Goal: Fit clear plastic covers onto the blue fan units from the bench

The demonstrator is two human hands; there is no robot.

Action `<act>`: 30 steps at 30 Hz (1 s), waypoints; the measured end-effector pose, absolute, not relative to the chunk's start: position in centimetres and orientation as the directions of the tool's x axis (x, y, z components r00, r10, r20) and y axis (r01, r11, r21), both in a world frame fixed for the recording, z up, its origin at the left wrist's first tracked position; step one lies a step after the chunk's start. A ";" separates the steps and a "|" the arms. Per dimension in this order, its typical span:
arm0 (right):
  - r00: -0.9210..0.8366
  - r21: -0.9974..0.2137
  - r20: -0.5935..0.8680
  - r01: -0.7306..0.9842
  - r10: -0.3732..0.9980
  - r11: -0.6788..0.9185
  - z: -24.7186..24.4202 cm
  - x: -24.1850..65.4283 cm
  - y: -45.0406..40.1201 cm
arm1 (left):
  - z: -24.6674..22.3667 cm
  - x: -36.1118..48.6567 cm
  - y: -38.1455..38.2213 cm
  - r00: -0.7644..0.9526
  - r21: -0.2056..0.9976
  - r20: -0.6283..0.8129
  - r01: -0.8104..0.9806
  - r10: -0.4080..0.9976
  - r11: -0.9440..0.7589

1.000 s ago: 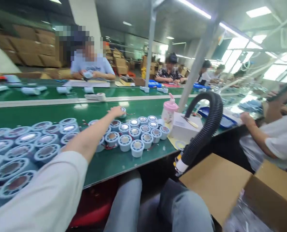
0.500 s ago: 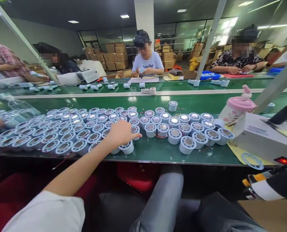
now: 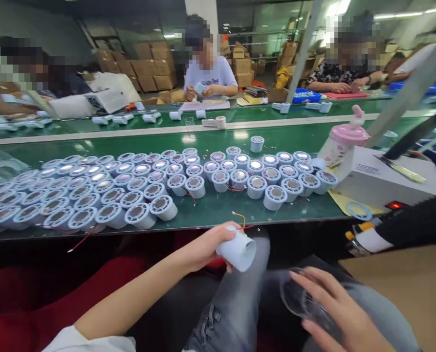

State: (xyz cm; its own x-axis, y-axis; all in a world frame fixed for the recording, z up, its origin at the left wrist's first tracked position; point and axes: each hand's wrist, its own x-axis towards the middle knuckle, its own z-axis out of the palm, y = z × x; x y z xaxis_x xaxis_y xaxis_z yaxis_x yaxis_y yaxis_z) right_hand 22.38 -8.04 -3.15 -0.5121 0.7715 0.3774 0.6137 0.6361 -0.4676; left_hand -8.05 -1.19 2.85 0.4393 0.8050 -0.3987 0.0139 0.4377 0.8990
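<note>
While the left hand clamps a blue cylinder, the right hand grasps a blurred clear piece

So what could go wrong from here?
The pale blue plastic cylinder in the left hand has thin coloured wires, which might snag on the edge of the green tabletop. The clear round plastic piece could slip from the right hand; blur hides how firm the grip is.

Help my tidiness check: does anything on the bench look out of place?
Yes: a thin red wire hangs off the green bench, where it might snag. One light-blue round plastic housing also stands apart behind the grouped ones.
</note>
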 end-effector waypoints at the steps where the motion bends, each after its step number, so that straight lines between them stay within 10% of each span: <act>1: -0.537 -0.426 0.379 0.622 0.754 0.657 -2.2 20.9 -8.4 | 1.8 -6.8 -1.2 0.529 0.838 -0.450 -0.028 0.720 0.544; 6: -0.467 -0.313 0.340 0.762 0.816 0.567 -0.1 17.3 -8.2 | -0.6 -2.4 -0.7 0.717 0.791 -0.518 0.194 0.466 0.580; 11: -0.340 -0.323 0.138 0.872 0.930 0.367 -0.6 18.5 -8.2 | 1.2 -1.1 -0.8 0.771 0.898 -0.332 0.434 0.544 -0.067; 14: -0.323 -0.531 0.003 0.801 0.946 0.275 -0.8 19.0 -8.1 | 1.6 -1.0 -1.2 0.740 0.839 -0.137 0.440 0.659 -0.320; 20: -0.234 -0.892 -0.136 0.451 0.963 -0.017 -0.2 19.5 -7.8 | -0.8 -1.2 -1.7 0.679 0.908 0.020 0.296 0.733 -0.298; 30: -0.041 -0.958 -0.275 0.098 0.961 -0.270 -1.0 20.5 -7.6 | -1.9 -1.1 -1.4 0.762 0.915 0.048 0.226 0.646 -0.334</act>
